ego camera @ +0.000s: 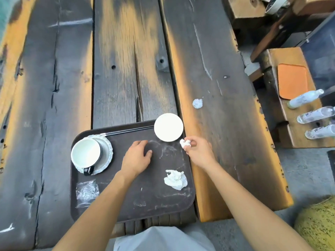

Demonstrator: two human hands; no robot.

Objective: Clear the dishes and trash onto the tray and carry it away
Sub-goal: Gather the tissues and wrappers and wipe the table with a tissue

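Note:
A dark brown tray [155,200] lies on the wooden table's near edge. On its left a white cup [86,153] sits on a scalloped white plate [107,154]. Black chopsticks [126,131] lie along the far rim, and a small white dish [168,127] rests at the far right corner. A crumpled napkin [175,179] and a clear plastic wrapper [87,190] lie on the tray. My left hand [136,157] rests flat on the tray, fingers apart. My right hand [198,151] pinches a small tissue wad [184,143] over the tray's right edge. Another tissue wad [197,103] lies on the table beyond.
To the right stands a wooden bench [282,113] with an orange mat [291,83] and three clear plastic bottles [315,115]. Cardboard boxes [246,8] sit at the far right. A yellow speckled cushion [317,225] is at the lower right.

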